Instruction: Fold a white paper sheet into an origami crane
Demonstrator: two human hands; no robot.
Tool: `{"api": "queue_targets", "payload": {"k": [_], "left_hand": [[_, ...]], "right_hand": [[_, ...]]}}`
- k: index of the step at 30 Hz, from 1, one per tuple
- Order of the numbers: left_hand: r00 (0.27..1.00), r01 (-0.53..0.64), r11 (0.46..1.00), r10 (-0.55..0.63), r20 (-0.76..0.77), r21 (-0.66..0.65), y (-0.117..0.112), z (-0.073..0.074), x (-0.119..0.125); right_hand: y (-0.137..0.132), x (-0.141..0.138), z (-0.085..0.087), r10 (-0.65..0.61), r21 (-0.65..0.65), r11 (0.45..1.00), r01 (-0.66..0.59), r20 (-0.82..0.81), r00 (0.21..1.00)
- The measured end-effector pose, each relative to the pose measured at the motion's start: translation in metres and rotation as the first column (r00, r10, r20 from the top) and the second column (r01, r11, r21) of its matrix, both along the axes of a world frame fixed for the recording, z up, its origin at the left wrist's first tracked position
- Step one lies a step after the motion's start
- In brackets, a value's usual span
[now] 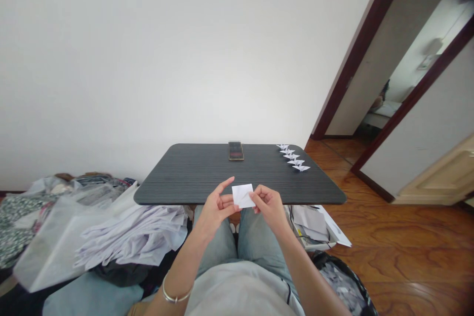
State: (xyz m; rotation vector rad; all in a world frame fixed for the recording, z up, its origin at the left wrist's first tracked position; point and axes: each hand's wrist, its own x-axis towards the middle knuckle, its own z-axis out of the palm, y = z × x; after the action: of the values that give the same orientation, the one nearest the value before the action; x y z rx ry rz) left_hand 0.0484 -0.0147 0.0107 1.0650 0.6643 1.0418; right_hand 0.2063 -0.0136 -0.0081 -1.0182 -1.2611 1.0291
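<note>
A small folded square of white paper [242, 195] is held up above the near edge of the dark table [192, 173]. My left hand [218, 201] pinches its lower left side, thumb in front, with the index finger stretched up and away. On the right side of the paper, my right hand [269, 202] grips it between thumb and fingers. A faint crease runs across the paper's face. Several folded paper cranes [295, 162] stand in a slanting row at the table's right side.
A phone [236, 150] lies at the table's far edge by the wall. White cloth and clothes [137, 234] are piled at the left. Below right are a white box of papers [311, 227] and a black bag [342, 281] holding paper scraps. A doorway [355, 59] opens at the right.
</note>
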Motion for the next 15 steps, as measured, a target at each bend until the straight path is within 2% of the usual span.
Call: {"api": "queue_targets", "payload": {"k": [7, 15], "left_hand": [[0.995, 0.084, 0.996, -0.084, 0.056, 0.015, -0.0011, 0.001, -0.0043], [0.999, -0.015, 0.999, 0.017, 0.048, -0.037, -0.003, 0.0053, -0.0033]], "right_hand": [[0.0009, 0.002, 0.0003, -0.018, -0.009, 1.0, 0.018, -0.015, 1.0], [-0.0012, 0.0013, 0.0008, -0.015, 0.008, 1.0, 0.015, -0.021, 1.0]]}}
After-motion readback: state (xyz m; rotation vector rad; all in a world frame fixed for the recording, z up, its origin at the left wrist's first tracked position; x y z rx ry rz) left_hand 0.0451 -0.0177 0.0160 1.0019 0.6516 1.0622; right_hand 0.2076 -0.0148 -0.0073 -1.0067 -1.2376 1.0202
